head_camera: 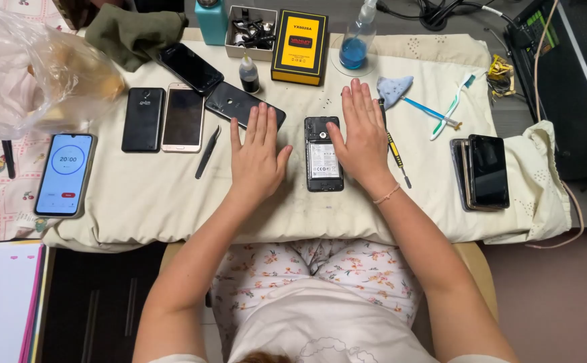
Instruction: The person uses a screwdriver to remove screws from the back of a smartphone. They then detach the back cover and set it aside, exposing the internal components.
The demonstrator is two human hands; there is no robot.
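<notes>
A person's floral lap and two bare forearms are filling the near edge. Both hands are lying flat and open on a cloth-covered tabletop [139, 202], holding nothing. The left hand [256, 154] is resting just left of an opened phone [323, 158]; the right hand [362, 134] is touching the phone's right edge. The phone is lying face down with its back cover already off and its insides showing; no tool is being used yet. Tweezers [207, 152] are lying near the left hand, a screwdriver [394, 149] beside the right.
</notes>
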